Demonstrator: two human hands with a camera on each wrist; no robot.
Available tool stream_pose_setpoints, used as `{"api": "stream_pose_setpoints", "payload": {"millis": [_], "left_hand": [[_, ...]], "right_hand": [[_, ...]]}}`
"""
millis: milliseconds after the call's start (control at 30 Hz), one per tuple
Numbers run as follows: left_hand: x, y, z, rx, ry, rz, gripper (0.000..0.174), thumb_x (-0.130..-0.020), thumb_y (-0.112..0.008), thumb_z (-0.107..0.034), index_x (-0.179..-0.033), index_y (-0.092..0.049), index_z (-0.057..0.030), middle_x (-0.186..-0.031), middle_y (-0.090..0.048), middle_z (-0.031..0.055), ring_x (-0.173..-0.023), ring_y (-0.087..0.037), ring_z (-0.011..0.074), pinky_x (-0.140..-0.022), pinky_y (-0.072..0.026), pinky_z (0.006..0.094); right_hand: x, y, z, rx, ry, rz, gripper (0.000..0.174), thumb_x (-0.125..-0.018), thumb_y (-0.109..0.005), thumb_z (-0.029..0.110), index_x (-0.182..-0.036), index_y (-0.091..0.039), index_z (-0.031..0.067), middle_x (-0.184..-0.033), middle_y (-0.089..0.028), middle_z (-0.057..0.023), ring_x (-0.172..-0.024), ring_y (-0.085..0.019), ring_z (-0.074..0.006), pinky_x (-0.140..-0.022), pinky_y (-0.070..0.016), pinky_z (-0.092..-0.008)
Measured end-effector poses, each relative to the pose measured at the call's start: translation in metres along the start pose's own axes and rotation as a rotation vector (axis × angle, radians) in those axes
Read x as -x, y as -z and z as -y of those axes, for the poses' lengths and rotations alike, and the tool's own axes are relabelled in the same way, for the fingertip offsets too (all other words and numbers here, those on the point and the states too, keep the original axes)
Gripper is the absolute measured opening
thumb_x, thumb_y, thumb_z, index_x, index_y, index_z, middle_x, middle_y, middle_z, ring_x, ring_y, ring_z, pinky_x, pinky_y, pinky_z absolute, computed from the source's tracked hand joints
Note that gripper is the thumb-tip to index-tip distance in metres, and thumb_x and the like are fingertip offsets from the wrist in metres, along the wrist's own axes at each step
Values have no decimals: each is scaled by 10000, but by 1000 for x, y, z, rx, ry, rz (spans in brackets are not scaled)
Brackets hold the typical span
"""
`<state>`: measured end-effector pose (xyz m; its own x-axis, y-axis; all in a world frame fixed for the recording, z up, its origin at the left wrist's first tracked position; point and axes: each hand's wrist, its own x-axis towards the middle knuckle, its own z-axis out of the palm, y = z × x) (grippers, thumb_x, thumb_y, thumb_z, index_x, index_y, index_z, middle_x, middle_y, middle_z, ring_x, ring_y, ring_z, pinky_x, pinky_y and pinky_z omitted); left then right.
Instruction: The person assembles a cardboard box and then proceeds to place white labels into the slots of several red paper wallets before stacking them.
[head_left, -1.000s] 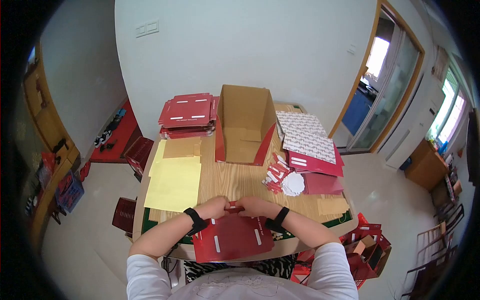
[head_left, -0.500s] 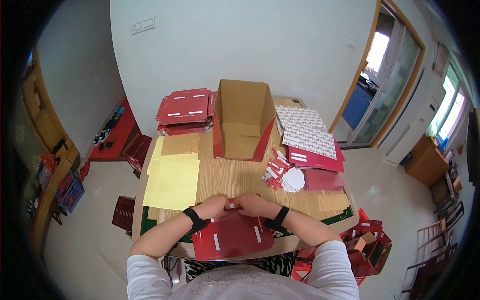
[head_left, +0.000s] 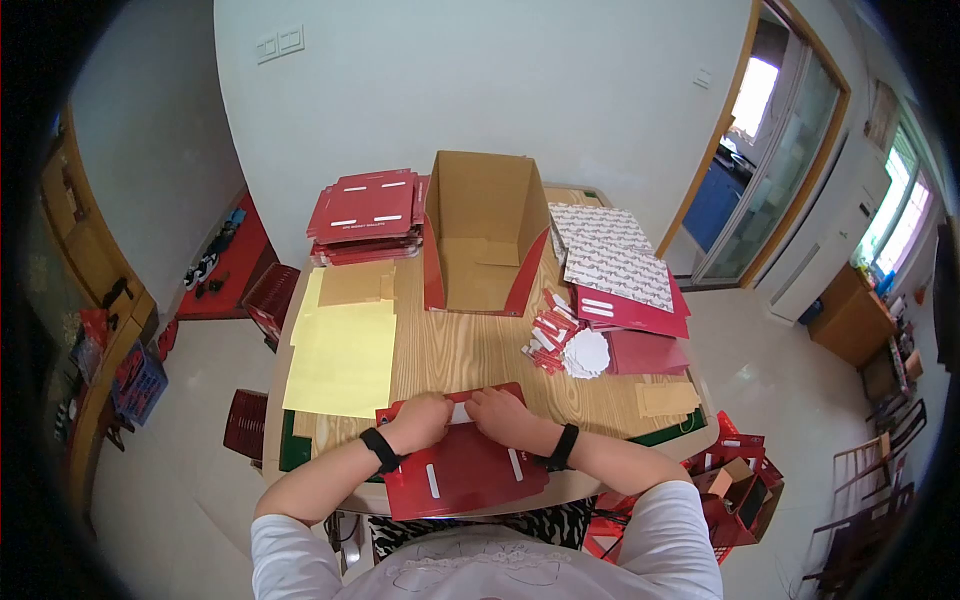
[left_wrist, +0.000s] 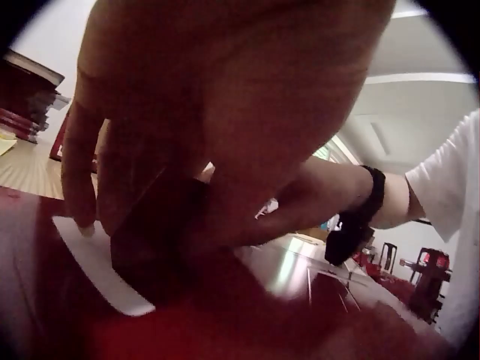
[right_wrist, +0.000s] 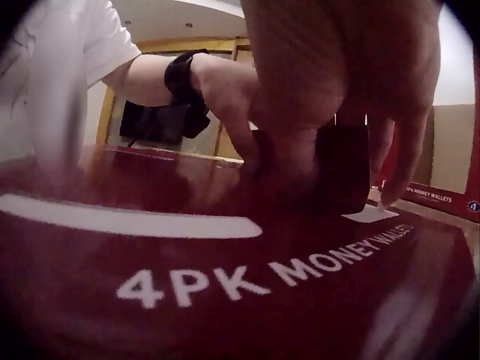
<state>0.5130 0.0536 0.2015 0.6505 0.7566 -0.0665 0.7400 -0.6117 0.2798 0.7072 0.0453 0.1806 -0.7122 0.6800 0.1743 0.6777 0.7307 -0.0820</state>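
"What have you got there?"
"Both my left hand [head_left: 420, 424] and right hand [head_left: 508, 418], fingers curled, seem to pinch a small flap [right_wrist: 348, 171] on the red card [head_left: 474, 474], at the table's [head_left: 440, 350] near edge."
"Any trick?"
"I'd work both ends evenly, card flat, so nothing creases."

Light switches [head_left: 279, 44] on white wall [head_left: 450, 80]; shoes [head_left: 203, 270] on red mat [head_left: 247, 272]; blue crate [head_left: 147, 402] on floor [head_left: 190, 460]
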Motion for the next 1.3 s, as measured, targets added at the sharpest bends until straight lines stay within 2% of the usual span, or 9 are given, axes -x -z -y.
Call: {"api": "stream_pose_setpoints", "payload": {"millis": [200, 300, 500, 533, 733, 900, 1000, 1233, 1300], "left_hand": [[17, -24, -16, -218, -95, -198, 141, -765, -550, -96, -895, -549, -41, -856, -561, 111, -817, -570, 267, -693, -487, 365], [19, -25, -25, -322, -64, -208, 87, -786, -525, -117, -858, -539, -70, -842, -565, 84, -806, -575, 235, -678, -481, 349], [44, -30, -54, -446, -94, -312, 156, -774, -514, -154, -879, -564, -50, -855, -532, 80, -854, -518, 219, -719, -438, 356], [46, -35, -55, -455, -107, -351, 256, -769, -512, -161, -952, -583, 3, -884, -526, 99, -868, -502, 222, -724, -432, 363], [51, -47, -69, -441, -10, -278, 424, -785, -492, -166, -1104, -549, 109, -989, -533, 158, -936, -483, 267, -788, -420, 378], [51, -54, -71, -493, -17, -263, 453, -793, -485, -179, -1132, -535, 118, -1018, -529, 174, -960, -464, 282, -810, -407, 387], [52, -53, -71, -514, -28, -250, 459, -791, -488, -188, -1130, -540, 117, -1024, -529, 172, -966, -457, 283, -810, -406, 386], [54, -46, -73, -489, -37, -237, 417, -774, -493, -162, -1104, -551, 88, -1066, -520, 164, -959, -467, 268, -789, -415, 391], [57, -43, -73, -417, -30, -179, 431, -785, -484, -169, -1133, -540, 80, -1106, -515, 176, -1009, -465, 280, -830, -413, 401]], "right_hand": [[17, 19, 28, 198, -5, 204, 154, -790, -524, 123, -903, -569, 30, -907, -572, -96, -875, -573, -248, -739, -485, -378], [31, 6, 36, 209, -41, 160, 229, -802, -513, 152, -969, -566, 5, -937, -559, -107, -893, -560, -247, -759, -490, -402], [46, 2, 47, 352, -43, 34, 374, -826, -483, 177, -1121, -515, -50, -1075, -526, -169, -1049, -517, -283, -853, -469, -419], [47, 1, 48, 340, -50, 42, 376, -828, -481, 176, -1124, -512, -53, -1091, -525, -175, -1068, -512, -289, -861, -465, -419], [49, 0, 49, 326, -53, 78, 389, -839, -470, 176, -1149, -497, -57, -1155, -513, -198, -1137, -490, -309, -910, -440, -428], [48, 5, 48, 295, -57, 117, 414, -852, -451, 180, -1190, -485, -57, -1207, -494, -193, -1183, -458, -314, -972, -382, -483], [49, 7, 53, 222, -24, 81, 439, -852, -437, 173, -1233, -469, -43, -1249, -478, -170, -1210, -435, -285, -978, -377, -481], [51, -2, 58, 239, -40, 137, 459, -853, -440, 176, -1256, -458, -45, -1273, -457, -181, -1230, -410, -312, -981, -371, -487], [50, -3, 59, 251, -51, 147, 454, -853, -443, 176, -1249, -462, -46, -1271, -455, -184, -1232, -408, -313, -975, -380, -482]]}}
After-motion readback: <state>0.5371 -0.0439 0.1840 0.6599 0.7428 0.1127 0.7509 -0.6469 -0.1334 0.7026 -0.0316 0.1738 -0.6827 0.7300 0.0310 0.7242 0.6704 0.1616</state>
